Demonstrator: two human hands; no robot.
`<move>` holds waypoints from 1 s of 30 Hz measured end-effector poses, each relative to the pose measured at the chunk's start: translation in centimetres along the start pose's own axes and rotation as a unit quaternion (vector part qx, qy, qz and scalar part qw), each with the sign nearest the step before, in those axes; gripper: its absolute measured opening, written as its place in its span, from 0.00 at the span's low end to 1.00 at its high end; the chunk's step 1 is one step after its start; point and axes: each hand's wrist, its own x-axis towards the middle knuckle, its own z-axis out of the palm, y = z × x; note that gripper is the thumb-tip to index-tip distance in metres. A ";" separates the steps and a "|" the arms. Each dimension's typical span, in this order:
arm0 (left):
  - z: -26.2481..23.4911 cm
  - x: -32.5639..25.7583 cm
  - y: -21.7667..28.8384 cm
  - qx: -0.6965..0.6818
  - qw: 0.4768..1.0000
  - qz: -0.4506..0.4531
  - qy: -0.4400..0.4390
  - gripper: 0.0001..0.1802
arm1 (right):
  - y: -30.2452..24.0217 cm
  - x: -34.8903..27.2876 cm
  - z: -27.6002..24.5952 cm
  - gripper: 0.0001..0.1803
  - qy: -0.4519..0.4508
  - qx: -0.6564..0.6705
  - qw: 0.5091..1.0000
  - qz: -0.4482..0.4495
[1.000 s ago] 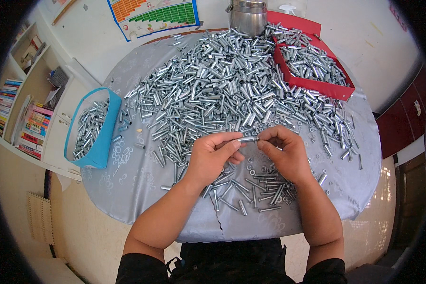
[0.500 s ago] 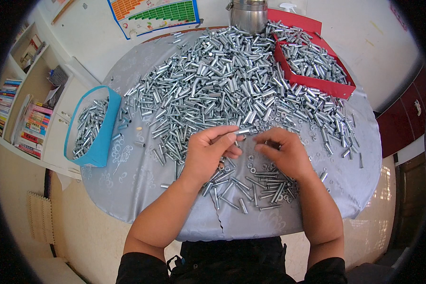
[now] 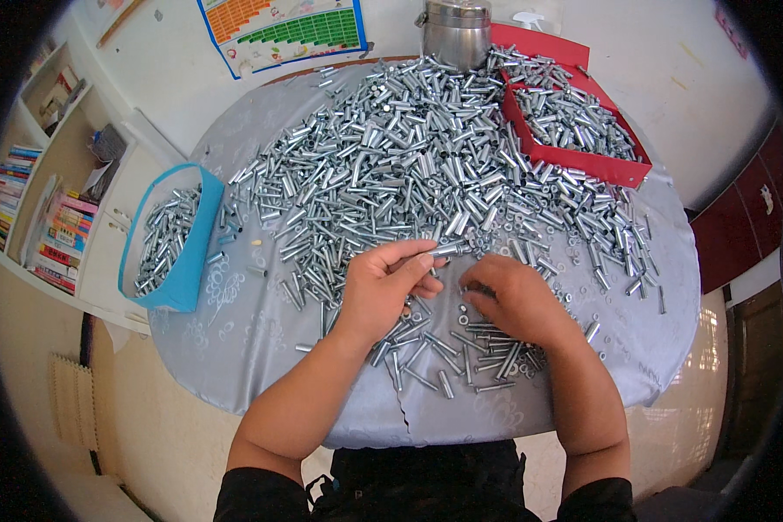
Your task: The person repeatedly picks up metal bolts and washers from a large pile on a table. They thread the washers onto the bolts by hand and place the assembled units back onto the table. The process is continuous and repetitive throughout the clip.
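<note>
White-walled room; a bookcase (image 3: pixel 48 200) of upright and stacked books at far left. Before me, a rounded table (image 3: pixel 270 365) under a silvery patterned cloth. By its left edge sits a blue bin (image 3: pixel 184 283), part filled with metal pieces. Behind the table's far edge, a coloured chart (image 3: pixel 285 33) on the wall. A broad heap of bolts and sleeves (image 3: pixel 391 165) spreads from the far edge to the middle. The left hand (image 3: pixel 379 285) pinches a silvery cylindrical piece (image 3: pixel 446 250) between thumb and index finger, at the heap's near fringe. At the far edge stands a steel canister (image 3: pixel 457 36). Towards the near edge lie loose bolts (image 3: pixel 468 364). Right hand (image 3: pixel 515 297): fingers curled low near some small nuts (image 3: pixel 464 320); cannot tell whether it grips anything. Towards the far right edge, a red box (image 3: pixel 574 158) loaded with similar pieces.
</note>
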 end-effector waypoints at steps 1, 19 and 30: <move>0.0 0.0 0.1 0.007 1.000 -0.003 -0.002 0.14 | -0.1 0.1 0.0 0.10 0.037 0.049 0.998 0.033; 0.1 -0.1 -0.4 0.005 0.999 -0.003 -0.040 0.13 | 0.1 0.4 0.4 0.09 0.115 0.368 0.912 0.141; 0.1 -0.4 -0.1 0.014 0.999 -0.005 -0.052 0.14 | -1.5 0.8 0.3 0.11 0.187 0.361 0.906 0.121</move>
